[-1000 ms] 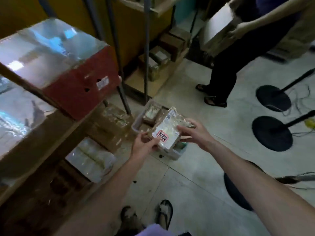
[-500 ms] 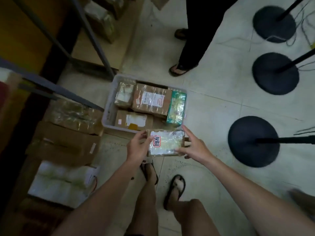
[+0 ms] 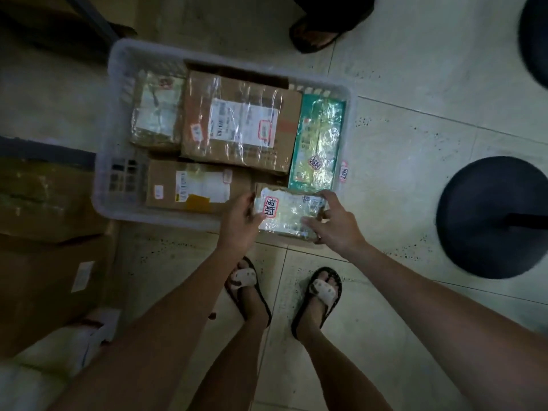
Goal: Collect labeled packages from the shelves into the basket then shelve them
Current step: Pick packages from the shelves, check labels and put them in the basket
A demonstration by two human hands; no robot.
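A clear-wrapped package [image 3: 289,212] with a red-edged handwritten label sits at the near right corner of the white plastic basket [image 3: 118,69] on the floor. My left hand [image 3: 238,222] grips its left end and my right hand [image 3: 333,222] grips its right end. Inside the basket lie a large taped cardboard box [image 3: 237,120], a smaller box [image 3: 189,185], a wrapped parcel [image 3: 157,111] and a green packet [image 3: 318,143], each labeled.
Cardboard boxes [image 3: 44,232] and a white wrapped bundle [image 3: 53,357] fill the low shelf at left. Black round stand bases [image 3: 492,218] sit on the tiled floor at right. Another person's sandalled foot [image 3: 314,37] stands beyond the basket. My own feet [image 3: 284,292] are just below it.
My view has dropped from the shelves to the basket. Both hands carried the wrapped package down and forward, from above the floor into the basket's near right corner.
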